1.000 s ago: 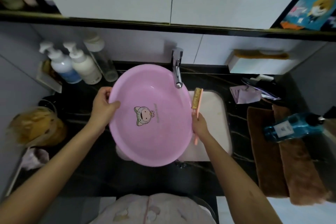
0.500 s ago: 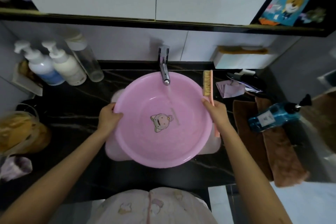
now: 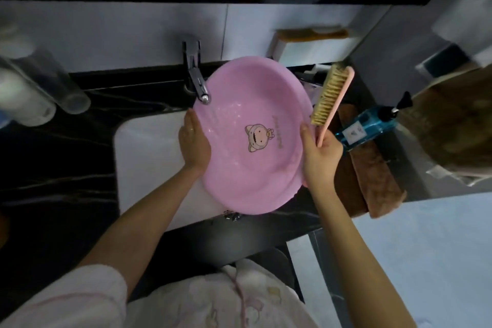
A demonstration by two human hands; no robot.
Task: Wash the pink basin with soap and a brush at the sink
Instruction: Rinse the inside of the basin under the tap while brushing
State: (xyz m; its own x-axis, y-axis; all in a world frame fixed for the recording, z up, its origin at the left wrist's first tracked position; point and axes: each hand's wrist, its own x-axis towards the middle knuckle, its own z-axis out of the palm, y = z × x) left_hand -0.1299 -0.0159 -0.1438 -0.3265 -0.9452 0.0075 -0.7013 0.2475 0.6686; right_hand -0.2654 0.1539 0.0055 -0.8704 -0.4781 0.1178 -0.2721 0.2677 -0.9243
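The pink basin [image 3: 255,173], with a cartoon print inside, tilts over the right part of the white sink [image 3: 149,162]. Water runs from the chrome faucet [image 3: 198,85] onto its upper left inside. My left hand [image 3: 193,142] grips the basin's left rim. My right hand [image 3: 320,157] holds the right rim and also grips the pink handle of the brush [image 3: 328,98], whose tan bristles point up and away beside the basin.
A blue soap bottle [image 3: 370,125] lies on brown towels [image 3: 372,176] at the right. Pump bottles [image 3: 29,93] stand blurred at the left on the black counter [image 3: 53,168]. A white holder [image 3: 306,48] with another brush sits by the wall.
The basin has shifted right and tilted, so its left edge now sits under the running water. Both hands stay on its rims, and the brush has swung out to the right.
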